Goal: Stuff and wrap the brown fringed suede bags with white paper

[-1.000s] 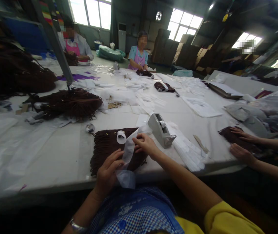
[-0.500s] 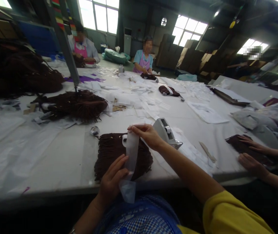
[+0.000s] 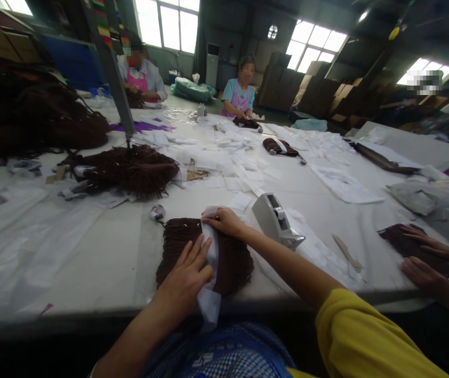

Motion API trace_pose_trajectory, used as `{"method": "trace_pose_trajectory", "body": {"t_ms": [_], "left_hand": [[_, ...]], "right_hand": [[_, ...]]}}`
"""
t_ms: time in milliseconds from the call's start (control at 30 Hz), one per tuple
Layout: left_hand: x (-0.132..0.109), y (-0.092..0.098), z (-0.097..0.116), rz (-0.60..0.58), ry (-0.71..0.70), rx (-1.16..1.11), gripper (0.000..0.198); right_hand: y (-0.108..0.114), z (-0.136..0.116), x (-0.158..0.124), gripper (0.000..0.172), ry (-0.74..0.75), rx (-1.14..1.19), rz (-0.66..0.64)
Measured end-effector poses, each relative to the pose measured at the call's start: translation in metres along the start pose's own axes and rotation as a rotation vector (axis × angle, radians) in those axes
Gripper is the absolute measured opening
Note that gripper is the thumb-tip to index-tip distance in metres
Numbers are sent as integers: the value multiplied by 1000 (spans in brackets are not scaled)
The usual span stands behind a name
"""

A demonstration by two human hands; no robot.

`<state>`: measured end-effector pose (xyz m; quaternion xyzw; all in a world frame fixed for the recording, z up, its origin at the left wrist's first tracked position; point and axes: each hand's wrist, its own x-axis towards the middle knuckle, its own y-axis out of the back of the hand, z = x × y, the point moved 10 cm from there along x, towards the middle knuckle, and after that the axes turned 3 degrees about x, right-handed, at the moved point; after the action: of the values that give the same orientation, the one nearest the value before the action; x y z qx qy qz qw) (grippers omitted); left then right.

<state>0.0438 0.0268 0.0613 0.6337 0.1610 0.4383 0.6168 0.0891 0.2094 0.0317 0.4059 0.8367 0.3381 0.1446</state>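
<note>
A dark brown fringed bag [image 3: 230,265] lies flat at the table's near edge. A white paper strip [image 3: 211,252] runs down its middle, and its lower end hangs toward the blue checked apron. My left hand [image 3: 192,265] rests on the bag and strip with its fingers spread. At the bag's top edge, my right hand [image 3: 226,221] pinches the strip's upper end. A round silvery item [image 3: 157,212] sits by the bag's upper left corner. The grey tape dispenser [image 3: 273,218] stands just right of my right hand.
Brown fringed bags [image 3: 129,170] lie at left near a metal post [image 3: 116,89]. White papers [image 3: 243,157] are scattered across the table [image 3: 102,262]. At right, another person's hands [image 3: 429,262] rest on a brown piece. Two people work across the table.
My left hand has moved up and flattened over the strip and bag. The strip, raised before, now lies lower against the bag. My right hand has lowered to the bag's top edge.
</note>
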Motion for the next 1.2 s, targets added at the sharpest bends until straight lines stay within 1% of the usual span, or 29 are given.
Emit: {"method": "trace_pose_trajectory", "body": {"t_ms": [67, 133, 167, 267, 367, 433, 500, 533, 633, 700, 767, 833, 900, 933, 967, 1100, 1133, 1200], "left_hand": [[3, -1, 1, -14, -30, 18, 24], [4, 5, 4, 30, -43, 49, 20], [4, 10, 7, 65, -43, 64, 19], [4, 31, 9, 190, -20, 67, 17], [4, 48, 3, 275, -1, 27, 14], [6, 51, -5, 288, -4, 14, 24], [8, 45, -11, 261, -17, -3, 37], [8, 39, -13, 233, -21, -19, 41], [6, 11, -12, 107, -14, -60, 38], [1, -8, -5, 26, 4, -63, 36], [-4, -24, 3, -39, 41, -58, 40], [-10, -36, 10, -95, 77, -54, 53], [-16, -43, 15, -135, 95, -43, 76], [-18, -47, 17, -148, 96, -30, 84], [-21, -49, 18, -152, 93, -12, 89], [-26, -57, 17, -127, 81, 90, 90], [-26, -58, 17, -114, 75, 107, 90], [-27, -60, 17, -91, 66, 125, 89]], "right_hand": [[-3, -1, 8, 34, 42, -34, -45], [-5, -1, 14, 40, 79, -39, -88], [-5, -2, 17, 42, 101, -42, -89], [-1, -4, 23, 46, 168, -56, -34], [-3, -2, 25, 47, 195, -69, 0], [-6, 4, 26, 46, 172, -81, 13], [-8, 12, 27, 42, 129, -91, 19], [-10, 17, 28, 40, 98, -100, 11], [-15, 30, 31, 36, -10, -139, -44], [-15, 37, 35, 33, -73, -163, -75], [-13, 41, 40, 30, -119, -176, -95], [-12, 46, 46, 29, -161, -190, -131], [-10, 50, 52, 26, -190, -199, -177], [-9, 52, 55, 25, -201, -201, -196], [-7, 54, 57, 24, -212, -200, -210], [5, 65, 61, 19, -290, -165, -252], [9, 68, 61, 20, -318, -150, -255], [24, 71, 59, 30, -373, -130, -222]]}}
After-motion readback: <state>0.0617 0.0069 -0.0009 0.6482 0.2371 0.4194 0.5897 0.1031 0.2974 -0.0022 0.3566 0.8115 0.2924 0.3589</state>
